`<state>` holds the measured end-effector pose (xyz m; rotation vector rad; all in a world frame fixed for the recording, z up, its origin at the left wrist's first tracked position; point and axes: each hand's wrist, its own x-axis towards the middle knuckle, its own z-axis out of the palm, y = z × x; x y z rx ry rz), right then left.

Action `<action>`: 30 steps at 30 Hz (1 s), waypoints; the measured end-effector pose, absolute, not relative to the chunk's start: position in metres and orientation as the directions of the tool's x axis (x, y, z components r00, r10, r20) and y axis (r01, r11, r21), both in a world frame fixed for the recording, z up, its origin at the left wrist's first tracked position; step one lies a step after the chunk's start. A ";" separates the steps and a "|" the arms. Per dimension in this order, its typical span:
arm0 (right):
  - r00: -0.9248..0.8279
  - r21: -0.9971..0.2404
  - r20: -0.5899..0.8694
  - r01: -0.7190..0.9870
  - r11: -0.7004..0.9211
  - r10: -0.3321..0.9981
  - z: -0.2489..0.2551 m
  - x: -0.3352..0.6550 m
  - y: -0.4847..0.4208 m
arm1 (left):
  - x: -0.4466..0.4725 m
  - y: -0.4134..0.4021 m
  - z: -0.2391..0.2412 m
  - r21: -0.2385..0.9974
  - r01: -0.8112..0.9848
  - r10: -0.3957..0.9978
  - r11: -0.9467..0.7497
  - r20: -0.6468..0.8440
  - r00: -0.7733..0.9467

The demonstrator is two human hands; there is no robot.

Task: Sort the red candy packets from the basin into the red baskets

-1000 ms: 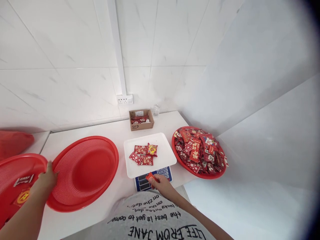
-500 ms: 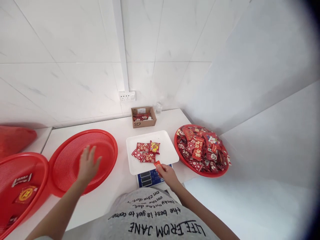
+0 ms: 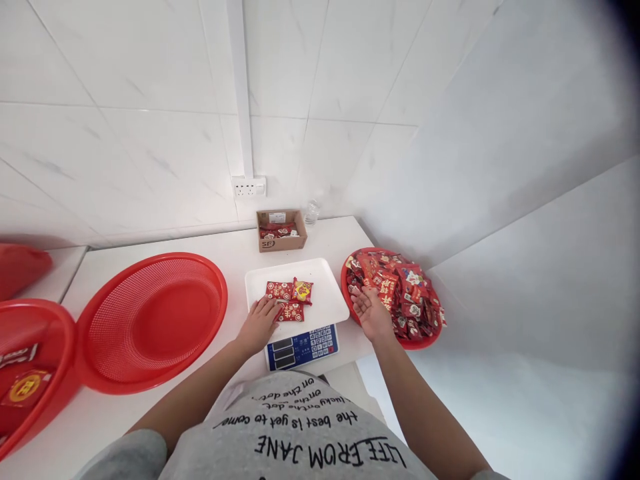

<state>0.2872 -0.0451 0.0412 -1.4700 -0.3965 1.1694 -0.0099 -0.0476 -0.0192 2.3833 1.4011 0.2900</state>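
Observation:
My left hand [image 3: 259,325] lies over the left edge of a white weighing tray [image 3: 325,310], fingers stretched onto the red snack packets [image 3: 291,311]. It covers part of the pile, so one packet there is hidden. A packet with a yellow patch [image 3: 303,291] rests at the pile's right side. My right hand [image 3: 373,315] is held at the near left rim of a red basket [image 3: 425,345] heaped with red snack packets [image 3: 414,293]. Its fingers are apart and curved, with nothing visible in them.
Under the tray sits a scale with a blue keypad [image 3: 303,348]. Behind it stand a cardboard box [image 3: 283,244] of packets and a clear cup [image 3: 311,212]. Left are a large red basket [image 3: 105,313] and another red basket [image 3: 63,373] holding some packets. A wall socket [image 3: 249,187] is above.
My left hand moved right, from above the large red basket to the packets on the tray. My right hand moved right to the full basket; the small red packet it held is no longer seen there.

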 end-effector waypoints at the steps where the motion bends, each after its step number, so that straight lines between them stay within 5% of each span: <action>1: 0.424 -0.902 -0.419 -0.295 -0.315 0.803 0.038 0.281 -0.048 | -0.010 -0.049 -0.021 0.401 0.793 0.867 -0.458 0.007 0.498; 5: 0.195 -0.931 -0.250 0.219 -0.291 0.948 0.025 0.242 -0.059 | -0.014 -0.057 -0.020 0.415 0.796 0.876 -0.441 0.006 0.482; 11: -0.292 -0.652 0.016 0.722 0.232 0.956 0.016 0.200 -0.061 | -0.018 -0.059 -0.004 0.414 0.815 0.891 -0.406 -0.020 0.453; 17: -0.420 -0.454 -0.023 0.813 0.365 0.907 0.011 0.191 -0.063 | -0.017 -0.053 0.000 0.387 0.823 0.895 -0.417 0.016 0.446; 30: -0.307 -0.464 0.001 0.842 0.273 0.952 0.007 0.197 -0.066 | -0.015 -0.050 0.006 0.730 0.661 0.970 -0.176 0.016 0.241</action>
